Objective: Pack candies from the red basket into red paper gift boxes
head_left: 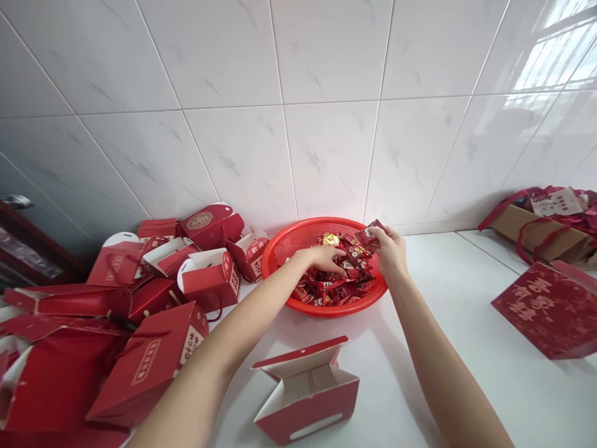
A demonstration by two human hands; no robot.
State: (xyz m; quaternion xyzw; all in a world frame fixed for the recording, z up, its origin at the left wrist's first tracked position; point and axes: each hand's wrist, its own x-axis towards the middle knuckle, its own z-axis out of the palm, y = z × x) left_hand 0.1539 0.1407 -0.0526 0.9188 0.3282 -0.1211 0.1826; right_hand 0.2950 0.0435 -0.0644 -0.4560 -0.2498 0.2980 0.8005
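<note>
"What is nearest us?"

"A red cardboard box with a pale inside (308, 407), just in front of the basket, its mouth upward, so we can see into it."

"And left of the basket?"

"A crowded heap of red paper boxes (153, 361), leaning on one another, probably to save room."

"Where are our hands?"

"Both are at the round red plastic basket (324, 310), which seems central so both arms reach it. Our left hand (326, 258) dips its spread fingers among shiny red packets (326, 292); we cannot tell if it grips any. Our right hand (392, 250) pinches a dark red packet (366, 236) at the basket's right rim, perhaps by its edge for a light hold."

"Beyond?"

"White marbled tiles (331, 155) behind the basket."
</note>
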